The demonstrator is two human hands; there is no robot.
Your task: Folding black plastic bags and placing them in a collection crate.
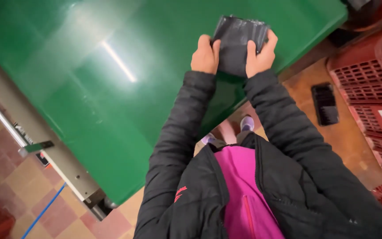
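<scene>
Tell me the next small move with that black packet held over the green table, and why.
Probably work the thumbs apart to open the black plastic packet. Both the left hand and right hand grip its lower part, with it held flat and folded above the green table. Nothing else lies on the table within reach.

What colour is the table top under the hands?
Glossy green table top, clearest in the head view.
</scene>
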